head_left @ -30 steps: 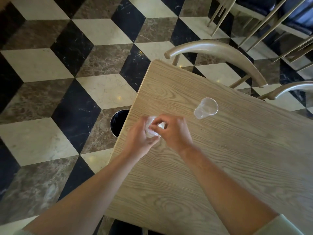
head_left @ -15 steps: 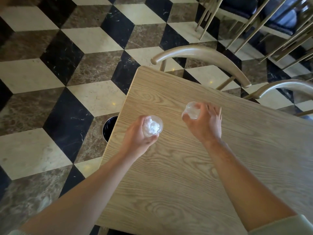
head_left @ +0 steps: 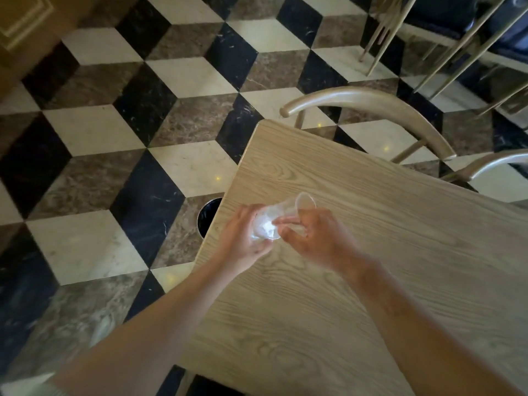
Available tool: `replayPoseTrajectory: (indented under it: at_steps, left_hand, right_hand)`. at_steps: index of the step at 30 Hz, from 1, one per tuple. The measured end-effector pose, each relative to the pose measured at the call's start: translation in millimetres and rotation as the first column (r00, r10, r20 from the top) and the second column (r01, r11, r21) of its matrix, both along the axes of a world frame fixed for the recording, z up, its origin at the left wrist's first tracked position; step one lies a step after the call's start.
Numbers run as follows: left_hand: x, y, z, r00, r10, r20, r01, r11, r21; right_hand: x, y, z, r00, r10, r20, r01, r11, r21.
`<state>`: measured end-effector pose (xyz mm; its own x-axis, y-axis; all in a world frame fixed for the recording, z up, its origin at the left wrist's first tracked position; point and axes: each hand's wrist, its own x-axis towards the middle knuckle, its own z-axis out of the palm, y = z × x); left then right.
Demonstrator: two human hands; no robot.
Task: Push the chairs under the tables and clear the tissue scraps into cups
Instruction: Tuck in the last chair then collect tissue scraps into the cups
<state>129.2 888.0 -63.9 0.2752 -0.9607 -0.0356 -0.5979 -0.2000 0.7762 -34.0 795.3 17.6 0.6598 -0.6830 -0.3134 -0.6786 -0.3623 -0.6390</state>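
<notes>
Over the left part of the wooden table [head_left: 371,252], my left hand [head_left: 243,241] grips a clear plastic cup [head_left: 264,228] with white tissue scraps inside. My right hand [head_left: 314,238] holds a second clear cup [head_left: 303,202], tilted, its base pressed against the mouth of the first cup. Both hands meet above the table's left edge. A wooden chair [head_left: 371,110] with a curved back stands tucked at the table's far side. Beside it on the right, a second chair's curved back [head_left: 500,162] shows.
A black round bin [head_left: 208,215] sits on the floor just under the table's left edge. The floor is patterned marble in black, brown and cream. More chair legs and dark seats [head_left: 443,38] stand at the far right.
My right hand picked the empty cup off the table and brought it left to the tissue-filled cup in my left hand. The camera view shifted slightly.
</notes>
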Motion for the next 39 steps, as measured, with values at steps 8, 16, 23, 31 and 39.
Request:
replayPoseTrajectory:
  at_steps: [8,16,23,31,39]
  left_hand:
    - [37.4,48.1,6.1,0.984,-0.097,0.147,0.09,0.994,0.055]
    - [119.6,94.9,-1.3,0.993,0.024,0.111,-0.021,0.999,-0.024]
    - [221.9,147.3,-8.5,0.997,0.075,-0.015,-0.076,0.997,-0.029]
    - [294.8,172.1,-22.2,0.989,0.084,-0.125,-0.082,0.996,0.018]
    - [320.7,117.0,-67.0,0.995,-0.018,-0.094,0.057,0.896,0.441]
  right_hand:
    - [85.0,24.2,1.4,0.851,0.434,-0.294,-0.29,0.857,0.427]
    - [185.9,74.6,-5.1,0.808,0.519,-0.279,-0.407,0.834,0.373]
    - [277.2,120.9,16.4,0.878,0.385,-0.285,-0.282,0.896,0.343]
    - [327.0,158.8,-7.4,0.976,0.186,-0.115,-0.167,0.974,0.155]
    - [312.7,145.9,-110.9,0.847,-0.51,-0.151,0.527,0.843,0.111]
